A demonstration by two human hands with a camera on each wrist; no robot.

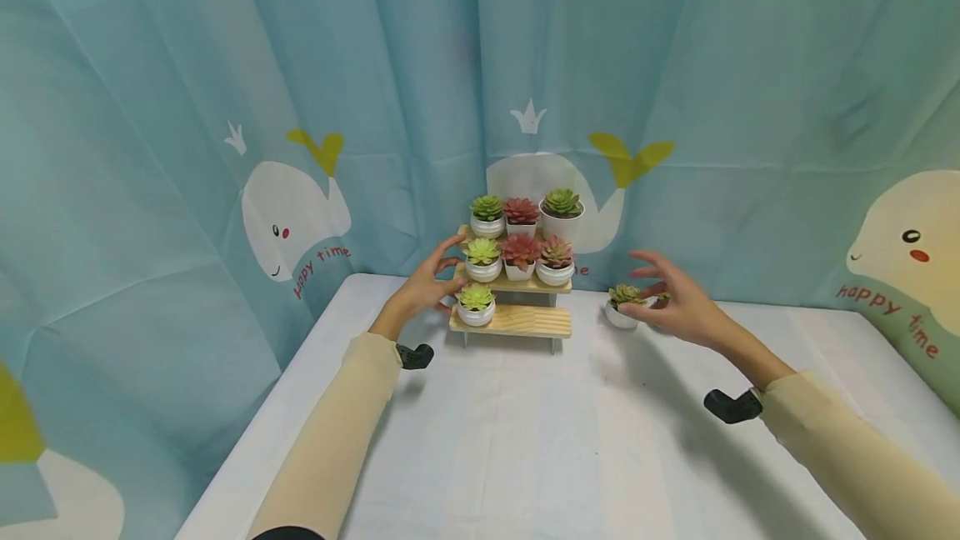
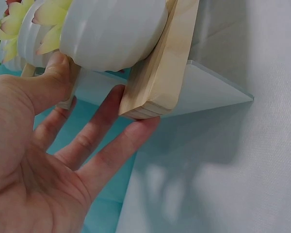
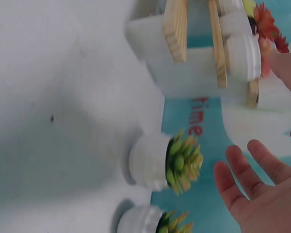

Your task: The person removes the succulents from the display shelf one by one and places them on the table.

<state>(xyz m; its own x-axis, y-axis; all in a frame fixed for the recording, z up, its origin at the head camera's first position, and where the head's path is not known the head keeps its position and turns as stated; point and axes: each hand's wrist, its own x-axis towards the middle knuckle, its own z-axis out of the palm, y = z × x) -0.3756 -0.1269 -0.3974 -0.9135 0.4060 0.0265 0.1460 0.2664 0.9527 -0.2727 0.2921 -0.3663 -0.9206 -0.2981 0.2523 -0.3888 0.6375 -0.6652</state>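
Note:
A three-tier plant stand (image 1: 536,322) of pale wooden planks on clear supports holds several potted succulents. My left hand (image 1: 424,283) is at its left end. In the left wrist view, spread fingers (image 2: 131,138) touch the end of the lowest plank (image 2: 160,73), and the thumb (image 2: 58,68) lies against the plank above. Right beside them is a lime-green succulent (image 1: 476,307) in a round white pot. My right hand (image 1: 678,302), fingers spread and holding nothing, hovers by a green succulent (image 1: 621,307) in a white pot on the table, overlapping it in the head view.
Another potted succulent (image 3: 143,221) stands beside the first one on the table, mostly hidden by the right hand in the head view. A blue whale-print curtain (image 1: 420,65) hangs behind the white table (image 1: 525,440) and along its left side.

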